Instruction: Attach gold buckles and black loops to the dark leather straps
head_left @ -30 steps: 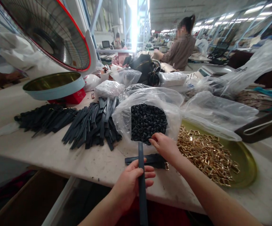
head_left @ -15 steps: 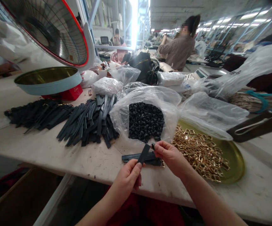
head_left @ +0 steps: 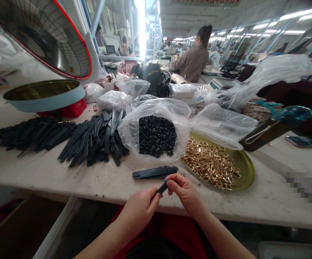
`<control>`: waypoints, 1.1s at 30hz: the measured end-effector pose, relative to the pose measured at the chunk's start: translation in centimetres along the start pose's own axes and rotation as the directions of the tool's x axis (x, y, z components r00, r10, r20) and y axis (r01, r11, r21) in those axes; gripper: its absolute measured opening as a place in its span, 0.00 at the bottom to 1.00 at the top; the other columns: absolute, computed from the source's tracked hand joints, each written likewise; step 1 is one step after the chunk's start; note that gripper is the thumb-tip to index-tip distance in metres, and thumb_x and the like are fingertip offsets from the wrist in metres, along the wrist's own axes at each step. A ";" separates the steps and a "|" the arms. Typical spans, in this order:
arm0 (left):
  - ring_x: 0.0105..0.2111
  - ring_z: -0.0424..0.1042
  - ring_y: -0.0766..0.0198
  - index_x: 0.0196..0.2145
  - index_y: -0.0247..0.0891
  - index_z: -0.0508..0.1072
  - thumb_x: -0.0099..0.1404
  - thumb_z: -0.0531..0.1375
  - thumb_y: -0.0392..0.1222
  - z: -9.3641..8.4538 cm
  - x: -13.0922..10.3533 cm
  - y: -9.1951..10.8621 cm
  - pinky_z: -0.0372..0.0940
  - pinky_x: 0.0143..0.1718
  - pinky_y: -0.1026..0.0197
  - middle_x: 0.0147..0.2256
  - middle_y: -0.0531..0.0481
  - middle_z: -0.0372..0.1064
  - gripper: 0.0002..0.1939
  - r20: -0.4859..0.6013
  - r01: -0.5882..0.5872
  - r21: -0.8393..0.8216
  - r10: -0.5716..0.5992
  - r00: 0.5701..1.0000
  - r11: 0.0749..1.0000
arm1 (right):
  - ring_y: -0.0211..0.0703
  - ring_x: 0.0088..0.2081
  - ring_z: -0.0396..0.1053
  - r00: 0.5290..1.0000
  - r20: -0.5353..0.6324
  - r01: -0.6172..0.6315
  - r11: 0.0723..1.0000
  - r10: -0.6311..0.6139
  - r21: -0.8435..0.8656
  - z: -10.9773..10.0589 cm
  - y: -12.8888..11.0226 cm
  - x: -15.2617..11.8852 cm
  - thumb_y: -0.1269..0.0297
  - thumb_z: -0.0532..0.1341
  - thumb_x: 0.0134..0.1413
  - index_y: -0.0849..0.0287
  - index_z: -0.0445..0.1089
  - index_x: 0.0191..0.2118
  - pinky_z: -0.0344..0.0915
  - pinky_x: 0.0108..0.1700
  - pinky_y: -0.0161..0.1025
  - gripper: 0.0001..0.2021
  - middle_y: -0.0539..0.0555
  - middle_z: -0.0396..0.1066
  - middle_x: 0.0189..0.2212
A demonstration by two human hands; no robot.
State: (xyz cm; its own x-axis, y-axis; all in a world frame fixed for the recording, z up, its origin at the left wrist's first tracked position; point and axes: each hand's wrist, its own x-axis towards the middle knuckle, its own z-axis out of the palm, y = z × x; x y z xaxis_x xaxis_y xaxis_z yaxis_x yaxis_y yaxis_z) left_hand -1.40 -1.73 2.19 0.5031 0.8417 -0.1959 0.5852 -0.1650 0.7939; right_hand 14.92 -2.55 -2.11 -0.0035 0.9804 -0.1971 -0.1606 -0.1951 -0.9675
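A short dark strap is held between my two hands near the table's front edge. My left hand pinches its lower end. At the upper end the fingers of my right hand are closed; a small loop there is too hidden to make out. Just beyond lies a small stack of dark straps. Behind it, black loops fill an open clear plastic bag. Gold metal buckles lie heaped on a round gold-coloured tray to the right.
Piles of dark straps spread across the left of the table. A fan and a blue-rimmed pan stand behind them. At the right are a dark bottle and a phone. A person is farther back.
My right hand has come closer to my left, and the strap now spans the short gap between them. The view has shifted, so the table items appear farther left.
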 end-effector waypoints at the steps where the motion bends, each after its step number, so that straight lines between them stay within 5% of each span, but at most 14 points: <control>1: 0.27 0.65 0.63 0.32 0.37 0.72 0.63 0.47 0.43 0.0 0.0 0.1 0.58 0.30 0.65 0.26 0.51 0.68 0.15 0.021 -0.009 0.005 0.009 1.000 1.000 | 0.34 0.21 0.59 1.000 0.016 0.011 0.999 -0.010 -0.045 0.1 0.1 -0.2 0.54 0.65 0.40 0.60 0.70 0.27 0.57 0.26 0.33 0.13 0.46 0.64 0.17; 8: 0.19 0.62 0.66 0.51 0.35 0.62 0.64 0.46 0.45 0.9 0.3 -0.6 0.56 0.23 0.66 0.20 0.56 0.61 0.20 0.159 0.142 -0.201 -0.111 0.981 0.969 | 0.36 0.26 0.61 0.997 -0.051 0.060 0.992 -0.066 -0.111 0.3 0.4 -0.6 0.56 0.64 0.41 0.59 0.70 0.25 0.58 0.31 0.34 0.11 0.47 0.64 0.21; 12: 0.27 0.65 0.61 0.55 0.36 0.59 0.62 0.50 0.49 1.3 0.9 -1.2 0.59 0.31 0.63 0.24 0.53 0.64 0.25 0.016 0.074 -0.333 -0.072 0.997 0.940 | 0.37 0.26 0.63 0.999 0.051 -0.006 1.000 0.005 0.021 1.0 1.2 -0.8 0.52 0.63 0.42 0.58 0.69 0.29 0.59 0.31 0.34 0.14 0.47 0.67 0.23; 15: 0.33 0.65 0.59 0.45 0.39 0.69 0.60 0.54 0.51 1.1 1.5 -1.6 0.59 0.35 0.64 0.26 0.50 0.67 0.20 -0.038 0.037 -0.408 -0.057 0.998 0.912 | 0.39 0.28 0.65 0.997 0.040 0.074 0.977 -0.067 -0.202 -0.7 0.5 0.1 0.51 0.57 0.50 0.59 0.69 0.30 0.60 0.31 0.34 0.15 0.49 0.68 0.24; 17: 0.26 0.63 0.62 0.38 0.38 0.71 0.59 0.54 0.54 1.1 2.0 -1.9 0.58 0.26 0.66 0.20 0.54 0.62 0.18 -0.013 0.071 -0.440 -0.086 0.996 0.895 | 0.40 0.31 0.66 0.979 -0.081 0.113 0.827 -0.187 -0.551 -3.5 -0.8 1.7 0.53 0.52 0.54 0.59 0.69 0.33 0.61 0.34 0.35 0.15 0.52 0.69 0.28; 19: 0.19 0.56 0.67 0.35 0.37 0.71 0.59 0.53 0.56 1.3 2.4 -2.2 0.52 0.19 0.68 0.16 0.57 0.55 0.19 0.014 0.105 -0.475 -0.112 0.994 0.874 | 0.40 0.35 0.67 0.935 -0.228 -0.084 0.452 -0.273 -0.888 -6.8 -2.4 3.9 0.56 0.51 0.56 0.58 0.68 0.36 0.60 0.37 0.35 0.14 0.54 0.70 0.33; 22: 0.16 0.49 0.71 0.33 0.36 0.69 0.59 0.51 0.58 1.9 2.8 -2.4 0.46 0.16 0.69 0.15 0.60 0.48 0.21 0.045 0.109 -0.503 -0.100 0.994 0.857 | 0.48 0.36 0.68 0.906 -0.337 -0.256 0.302 -0.256 -0.918 -10.5 -4.0 7.2 0.57 0.53 0.53 0.61 0.70 0.29 0.59 0.37 0.40 0.14 0.61 0.71 0.32; 27: 0.14 0.48 0.72 0.33 0.36 0.65 0.61 0.48 0.59 2.6 2.9 -2.1 0.45 0.15 0.69 0.15 0.62 0.48 0.21 0.105 0.159 -0.473 -0.124 0.987 0.867 | 0.48 0.32 0.69 0.908 -0.385 -0.331 0.279 -0.165 -0.901 -11.7 -4.0 9.1 0.61 0.55 0.49 0.61 0.70 0.23 0.56 0.31 0.38 0.12 0.61 0.72 0.26; 33: 0.14 0.50 0.71 0.32 0.35 0.64 0.61 0.47 0.59 2.8 2.4 -1.5 0.48 0.15 0.68 0.16 0.61 0.51 0.22 0.128 0.146 -0.434 -0.100 0.987 0.889 | 0.40 0.25 0.66 0.929 -0.353 -0.270 0.444 -0.114 -0.855 -12.0 -4.4 9.2 0.61 0.58 0.44 0.60 0.69 0.19 0.54 0.27 0.34 0.10 0.52 0.69 0.17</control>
State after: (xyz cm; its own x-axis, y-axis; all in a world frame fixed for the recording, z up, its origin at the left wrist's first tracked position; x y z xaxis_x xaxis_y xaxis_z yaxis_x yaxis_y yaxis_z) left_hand 0.77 -0.88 -1.09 0.5198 0.7810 -0.3462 0.3174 0.1997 0.9270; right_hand 27.49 7.01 -1.58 0.3631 0.9229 -0.1281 0.7732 -0.3752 -0.5112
